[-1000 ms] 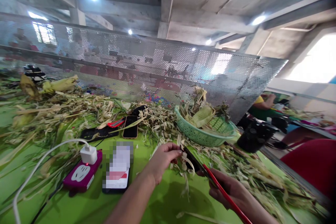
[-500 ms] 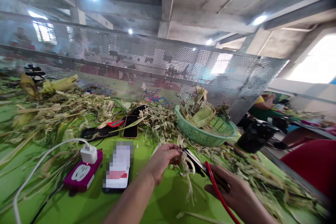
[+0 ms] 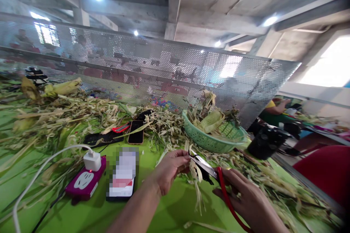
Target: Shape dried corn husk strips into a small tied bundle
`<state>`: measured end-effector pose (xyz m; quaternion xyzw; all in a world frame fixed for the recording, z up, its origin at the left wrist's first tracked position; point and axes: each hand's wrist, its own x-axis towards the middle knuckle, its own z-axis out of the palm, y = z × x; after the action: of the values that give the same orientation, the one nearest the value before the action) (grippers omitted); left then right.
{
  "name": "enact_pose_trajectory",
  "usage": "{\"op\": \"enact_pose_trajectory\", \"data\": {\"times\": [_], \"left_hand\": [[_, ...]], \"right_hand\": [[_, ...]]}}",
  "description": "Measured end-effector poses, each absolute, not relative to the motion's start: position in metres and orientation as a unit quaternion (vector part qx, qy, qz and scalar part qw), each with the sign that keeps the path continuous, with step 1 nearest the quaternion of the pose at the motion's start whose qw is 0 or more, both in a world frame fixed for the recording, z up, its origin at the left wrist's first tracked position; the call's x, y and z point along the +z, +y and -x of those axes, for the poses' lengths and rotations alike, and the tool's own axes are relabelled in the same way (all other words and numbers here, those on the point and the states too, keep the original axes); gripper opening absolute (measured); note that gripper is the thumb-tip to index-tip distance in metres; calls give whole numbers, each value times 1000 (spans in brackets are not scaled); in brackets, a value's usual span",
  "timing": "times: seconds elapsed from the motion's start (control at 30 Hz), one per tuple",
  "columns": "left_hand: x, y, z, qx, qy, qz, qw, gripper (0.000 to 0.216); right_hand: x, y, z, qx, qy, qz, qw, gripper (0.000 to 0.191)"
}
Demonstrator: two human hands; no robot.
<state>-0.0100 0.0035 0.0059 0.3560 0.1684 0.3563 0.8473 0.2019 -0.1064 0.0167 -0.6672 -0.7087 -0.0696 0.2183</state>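
Observation:
My left hand pinches a pale strip of corn husk, whose loose ends dangle over the green tabletop. In my right hand is a pair of scissors with red handles. Their blades point left, parted, with the tips at the husk close to my left fingertips. Something small and black shows just behind the blades; I cannot make out what it is. Beyond my hands stands a green plastic basket holding dry corn husks.
Left of my arms lie a lit phone and a purple power strip with a white charger. Husk scraps spread along a perforated metal screen. A dark phone and a black container stand farther off.
The scissor blades have spread wider apart around the husk, and my right hand has shifted slightly right. My left hand stays nearly in place.

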Motion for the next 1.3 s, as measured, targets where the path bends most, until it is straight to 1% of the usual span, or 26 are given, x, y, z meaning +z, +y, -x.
{"op": "enact_pose_trajectory", "data": {"times": [0.2,0.37,0.6,0.8,0.9,1.07,1.17,1.3], "left_hand": [[7,2,11,348,176,-393,833,29],[11,1,11,355,192,-417,814,25],[9,1,10,371,196,-436,797,20],[10,-1,11,376,197,-455,783,19],[13,-1,12,377,205,-460,778,19],[17,1,13,384,231,-445,775,17],[16,2,13,379,222,-457,773,17],[11,2,13,364,202,-445,793,27]], "right_hand": [[12,-106,-204,-98,-740,625,229,36],[15,-106,-199,-111,-760,596,232,33],[14,-105,-199,-114,-761,597,226,36],[8,-105,-203,-84,-744,620,232,36],[3,-106,-205,-54,-727,634,259,35],[-2,-106,-210,0,-629,706,325,50],[7,-107,-208,94,-571,730,363,53],[29,-106,-191,230,-515,680,468,52]]}}
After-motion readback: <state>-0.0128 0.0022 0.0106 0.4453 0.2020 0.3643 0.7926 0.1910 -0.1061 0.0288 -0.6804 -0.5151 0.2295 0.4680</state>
